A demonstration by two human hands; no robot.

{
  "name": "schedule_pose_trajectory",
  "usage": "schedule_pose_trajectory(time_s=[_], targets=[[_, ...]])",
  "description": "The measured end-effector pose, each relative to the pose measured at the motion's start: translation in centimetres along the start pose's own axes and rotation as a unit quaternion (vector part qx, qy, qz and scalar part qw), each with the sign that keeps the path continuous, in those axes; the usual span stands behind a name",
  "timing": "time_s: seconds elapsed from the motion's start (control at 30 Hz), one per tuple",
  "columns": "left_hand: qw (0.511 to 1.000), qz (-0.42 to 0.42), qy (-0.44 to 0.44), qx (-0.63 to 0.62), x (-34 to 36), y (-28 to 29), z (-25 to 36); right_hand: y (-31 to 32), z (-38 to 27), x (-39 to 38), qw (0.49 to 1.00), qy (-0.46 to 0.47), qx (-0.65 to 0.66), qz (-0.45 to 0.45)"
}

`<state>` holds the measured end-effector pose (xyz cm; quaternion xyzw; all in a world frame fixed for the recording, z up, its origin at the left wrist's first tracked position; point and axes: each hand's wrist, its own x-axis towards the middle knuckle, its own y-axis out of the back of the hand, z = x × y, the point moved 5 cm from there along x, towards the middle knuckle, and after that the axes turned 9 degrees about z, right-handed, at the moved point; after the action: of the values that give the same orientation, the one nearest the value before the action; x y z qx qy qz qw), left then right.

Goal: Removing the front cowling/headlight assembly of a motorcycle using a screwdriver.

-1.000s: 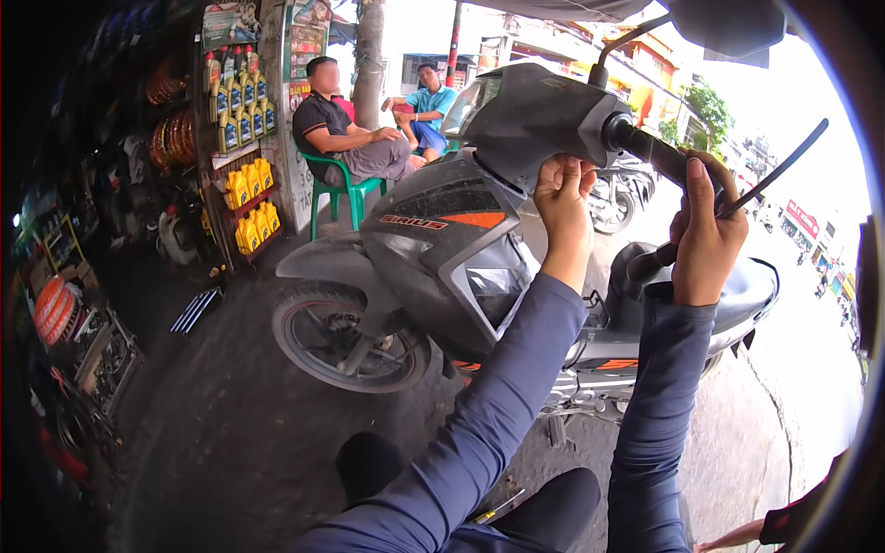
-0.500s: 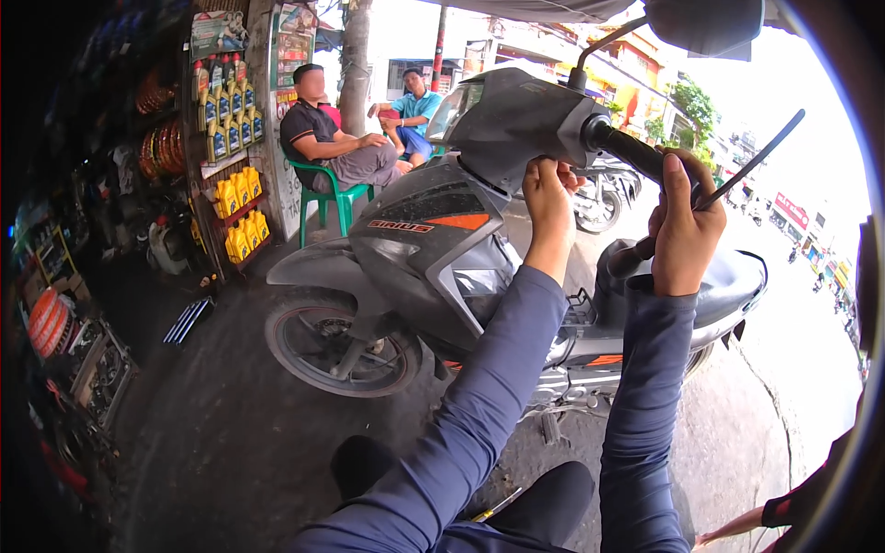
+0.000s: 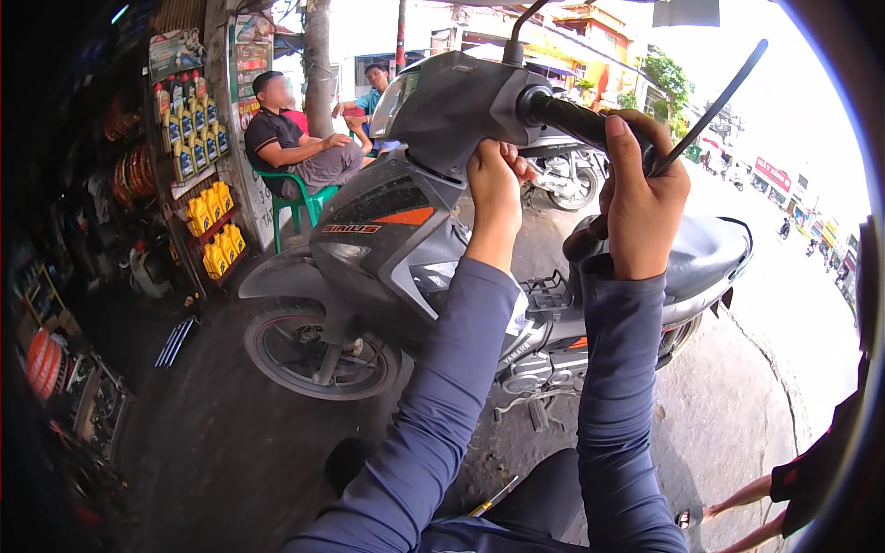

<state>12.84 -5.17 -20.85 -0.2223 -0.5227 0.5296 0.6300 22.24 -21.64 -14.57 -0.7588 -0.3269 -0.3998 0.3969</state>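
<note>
Lettered motorbike (image 3: 392, 241) — right hand (image 3: 645, 189) (on grip (image 3: 576, 121))

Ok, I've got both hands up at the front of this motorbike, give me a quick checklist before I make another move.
1. Right hand closed at the outer end of the black handlebar grip: ok.
2. Left hand up at the underside of the front cowl: ok.
3. What the left fingertips are gripping there: cannot tell, they are hidden.
4. Motorbike standing upright: ok.
5. Yellow-handled tool in hand: not ok, it lies down by your legs.
6. Bystander's legs at lower right, apart from the motorbike: ok.
</note>
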Motion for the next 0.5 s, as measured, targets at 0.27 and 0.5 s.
schedule_pose_trajectory(time_s=[0.27, 0.5], targets=[[0.957, 0.084, -0.203, 0.192, 0.2, 1.5, 1.3, -0.2, -0.2, -0.1, 0.998, -0.02, -0.042, -0.037], [0.94, 0.089, -0.18, 0.274, -0.2, 1.0, 2.4, -0.5, -0.2, -0.3, 1.0, -0.005, 0.006, -0.018]])
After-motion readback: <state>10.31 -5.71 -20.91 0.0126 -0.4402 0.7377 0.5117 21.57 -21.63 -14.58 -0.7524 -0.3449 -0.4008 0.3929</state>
